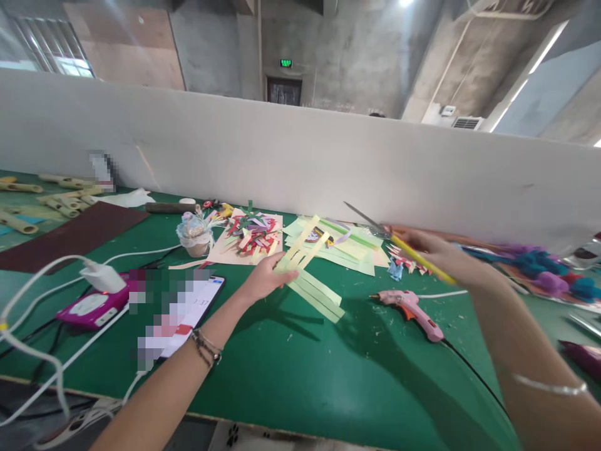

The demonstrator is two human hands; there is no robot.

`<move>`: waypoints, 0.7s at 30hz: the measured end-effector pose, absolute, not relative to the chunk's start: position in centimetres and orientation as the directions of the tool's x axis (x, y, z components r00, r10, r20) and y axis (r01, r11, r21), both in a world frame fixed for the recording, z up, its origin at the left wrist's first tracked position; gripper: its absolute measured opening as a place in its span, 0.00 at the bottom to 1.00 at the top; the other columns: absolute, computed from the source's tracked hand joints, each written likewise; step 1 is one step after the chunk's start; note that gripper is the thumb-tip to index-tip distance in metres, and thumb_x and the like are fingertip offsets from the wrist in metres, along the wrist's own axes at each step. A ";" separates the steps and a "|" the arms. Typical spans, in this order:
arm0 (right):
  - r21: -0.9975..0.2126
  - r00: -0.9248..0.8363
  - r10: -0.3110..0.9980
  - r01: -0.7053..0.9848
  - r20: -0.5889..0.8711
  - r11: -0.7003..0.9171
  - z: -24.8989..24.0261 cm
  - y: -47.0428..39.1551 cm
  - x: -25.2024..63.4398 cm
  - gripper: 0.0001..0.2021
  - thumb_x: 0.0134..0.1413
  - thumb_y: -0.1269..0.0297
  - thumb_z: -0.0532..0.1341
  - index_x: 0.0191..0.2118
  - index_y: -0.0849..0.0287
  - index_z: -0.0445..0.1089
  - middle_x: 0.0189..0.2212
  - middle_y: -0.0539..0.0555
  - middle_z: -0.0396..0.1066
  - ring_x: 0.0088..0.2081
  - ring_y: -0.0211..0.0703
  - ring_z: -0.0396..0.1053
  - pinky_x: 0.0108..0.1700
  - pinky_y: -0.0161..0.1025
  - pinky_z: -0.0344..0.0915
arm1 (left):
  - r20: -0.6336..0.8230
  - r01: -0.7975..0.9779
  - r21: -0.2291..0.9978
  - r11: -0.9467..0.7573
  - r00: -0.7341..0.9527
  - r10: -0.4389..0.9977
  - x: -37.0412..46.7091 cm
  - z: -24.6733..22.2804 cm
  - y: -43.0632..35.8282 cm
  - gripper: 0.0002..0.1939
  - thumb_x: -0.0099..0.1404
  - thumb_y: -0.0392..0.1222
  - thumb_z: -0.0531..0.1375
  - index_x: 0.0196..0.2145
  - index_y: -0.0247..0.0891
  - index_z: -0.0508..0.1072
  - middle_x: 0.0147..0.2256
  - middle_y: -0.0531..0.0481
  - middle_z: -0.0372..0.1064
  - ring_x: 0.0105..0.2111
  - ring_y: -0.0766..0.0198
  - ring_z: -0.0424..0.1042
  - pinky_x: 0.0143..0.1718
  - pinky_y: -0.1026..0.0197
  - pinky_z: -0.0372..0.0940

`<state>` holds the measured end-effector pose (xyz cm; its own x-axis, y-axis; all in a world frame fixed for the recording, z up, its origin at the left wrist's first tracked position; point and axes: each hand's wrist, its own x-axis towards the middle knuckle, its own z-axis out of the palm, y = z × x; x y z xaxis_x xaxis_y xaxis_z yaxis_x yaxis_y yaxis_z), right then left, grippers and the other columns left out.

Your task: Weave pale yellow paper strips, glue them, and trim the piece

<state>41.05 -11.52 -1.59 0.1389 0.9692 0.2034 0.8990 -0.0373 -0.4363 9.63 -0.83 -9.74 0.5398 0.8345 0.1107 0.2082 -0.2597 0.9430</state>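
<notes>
Pale yellow-green paper strips (317, 294) are pinched in my left hand (267, 277), held above the green table. Some strips point up and away, others slant down to the right. On the right, my right hand (434, 254) is closed on scissors with yellow handles (417, 257); their blades point up and to the left, apart from the strips. Beneath my right hand lies a pink glue gun (408, 310). Light green paper sheets (361, 258) lie behind the held strips.
A phone (192, 316) and a magenta power strip (94, 307) with white cables are at left. Farther back are a decorated pot (196, 237), colourful paper scraps (253, 235) and bamboo pieces (66, 203). Pompoms (535, 260) lie at right, before a white partition (305, 156).
</notes>
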 end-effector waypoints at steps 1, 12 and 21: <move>-0.581 0.072 0.987 0.814 0.145 0.026 -3.0 -12.4 39.8 0.18 0.50 0.48 0.54 0.34 0.59 0.65 0.28 0.52 0.66 0.28 0.37 0.62 0.30 0.34 0.60 | 0.124 0.195 0.947 -0.257 0.514 0.849 9.5 -9.5 -0.5 0.29 0.49 0.53 0.65 0.44 0.34 0.69 0.31 0.50 0.71 0.27 0.64 0.69 0.26 0.65 0.63; -0.872 -0.171 0.985 0.485 -0.019 0.068 -10.6 -14.5 30.2 0.21 0.54 0.42 0.48 0.27 0.57 0.53 0.21 0.46 0.53 0.22 0.34 0.53 0.24 0.33 0.55 | 0.087 -0.026 0.996 -0.084 0.426 0.900 8.8 -10.3 -1.2 0.25 0.51 0.58 0.62 0.36 0.33 0.73 0.29 0.49 0.71 0.30 0.64 0.68 0.31 0.64 0.63; -0.693 -0.158 0.976 0.687 0.152 0.219 -12.3 -16.0 29.9 0.22 0.51 0.40 0.48 0.32 0.56 0.58 0.29 0.55 0.66 0.28 0.43 0.62 0.28 0.37 0.60 | 0.184 0.081 0.972 -0.220 0.314 0.931 10.2 -9.6 -3.8 0.23 0.54 0.61 0.57 0.25 0.35 0.67 0.18 0.56 0.58 0.17 0.71 0.57 0.18 0.68 0.56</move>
